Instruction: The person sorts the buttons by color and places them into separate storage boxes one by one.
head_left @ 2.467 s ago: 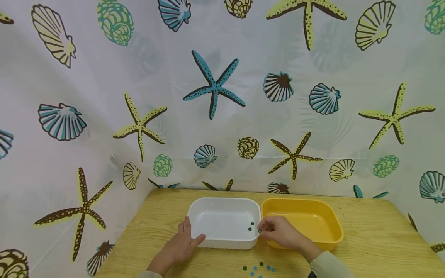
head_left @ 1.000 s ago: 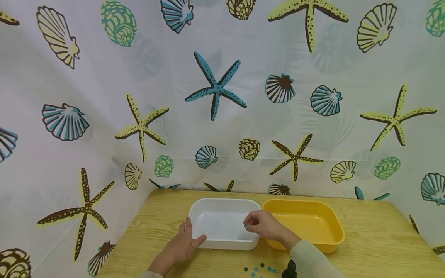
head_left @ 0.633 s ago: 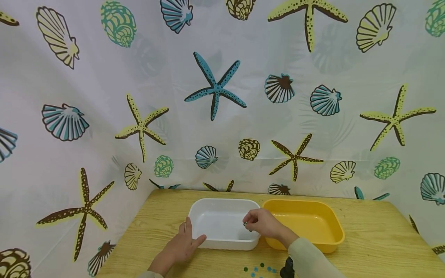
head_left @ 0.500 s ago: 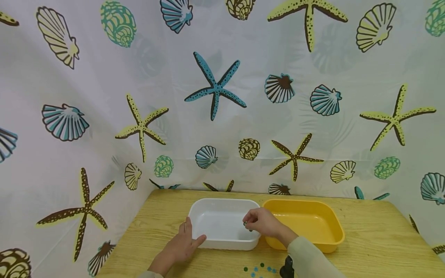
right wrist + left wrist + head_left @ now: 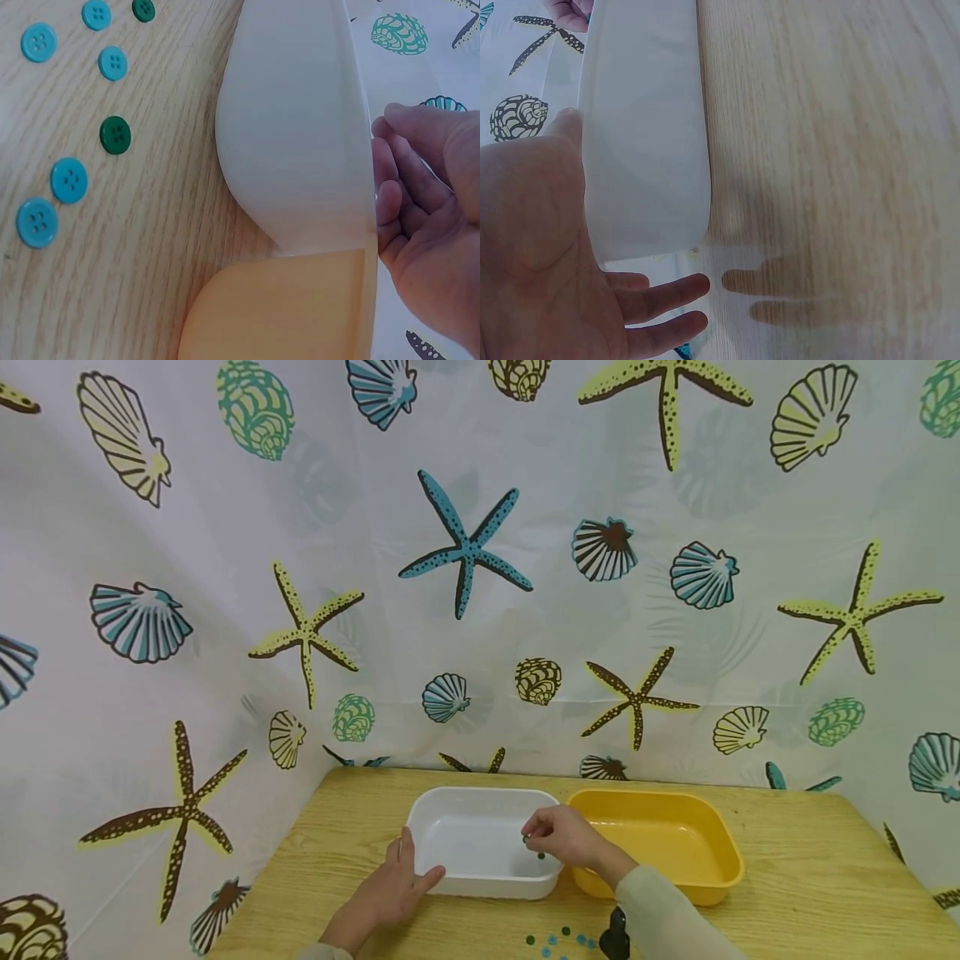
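Note:
In the head view my right hand [image 5: 566,839] reaches over the right part of the white tub [image 5: 480,887], pinching a small dark green button [image 5: 527,838] between thumb and fingertips. Another green button [image 5: 542,855] lies on the tub floor just below those fingers. From the right wrist view the curled fingers [image 5: 388,201] show behind the tub's rim, and the pinched button is hidden there. At the tub's front left corner my left hand [image 5: 392,885] rests with its thumb along the front rim and its straight fingers [image 5: 667,296] along the end wall.
A yellow tub [image 5: 731,868] stands right beside the white one. On the wooden table [image 5: 810,877] in front lie several loose buttons, among them a green button [image 5: 115,135] and a blue button [image 5: 69,180]. A shell-patterned curtain [image 5: 495,635] hangs behind.
My right hand has moved left from the white tub's right rim to over its inside, still pinching a green button; lately it has barely shifted. The left hand stays at its corner.

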The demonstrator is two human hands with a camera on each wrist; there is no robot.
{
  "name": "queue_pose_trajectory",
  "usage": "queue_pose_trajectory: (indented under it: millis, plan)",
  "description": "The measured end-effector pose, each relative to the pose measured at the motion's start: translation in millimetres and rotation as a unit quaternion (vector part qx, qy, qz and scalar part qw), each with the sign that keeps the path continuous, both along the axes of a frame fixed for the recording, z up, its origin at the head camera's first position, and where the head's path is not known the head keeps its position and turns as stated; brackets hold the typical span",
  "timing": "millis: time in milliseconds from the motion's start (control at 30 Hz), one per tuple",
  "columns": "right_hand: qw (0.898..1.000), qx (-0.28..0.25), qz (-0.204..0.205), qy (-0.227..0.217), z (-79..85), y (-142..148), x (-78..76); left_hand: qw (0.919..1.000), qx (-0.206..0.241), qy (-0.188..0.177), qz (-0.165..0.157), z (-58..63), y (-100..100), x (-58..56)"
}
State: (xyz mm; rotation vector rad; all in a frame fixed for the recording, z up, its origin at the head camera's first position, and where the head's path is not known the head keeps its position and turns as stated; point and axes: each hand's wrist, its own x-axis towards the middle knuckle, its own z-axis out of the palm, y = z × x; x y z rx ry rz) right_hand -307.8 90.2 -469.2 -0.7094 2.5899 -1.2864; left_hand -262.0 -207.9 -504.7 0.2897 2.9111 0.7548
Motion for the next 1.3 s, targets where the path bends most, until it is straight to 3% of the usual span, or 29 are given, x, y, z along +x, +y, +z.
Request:
queue_pose_trajectory:
  millis: [600, 1033, 1300]
  plan:
    - [1.000, 0.020, -0.003, 0.018, 4.4, 6.7, 0.7, 1.0000, -0.004, 0.001, 0.000, 4.4, 2.7, 1.1]
    - [0.999, 0.003, 0.043, 0.016, 14.5, 24.9, 22.3, 1.0000, -0.002, -0.005, 0.003, 4.8, 2.1, -0.2]
    - [0.999, 0.017, 0.046, -0.002, 16.1, 36.2, 40.2, 0.9999, -0.007, -0.005, 0.006, 1.8, 1.8, 0.6]
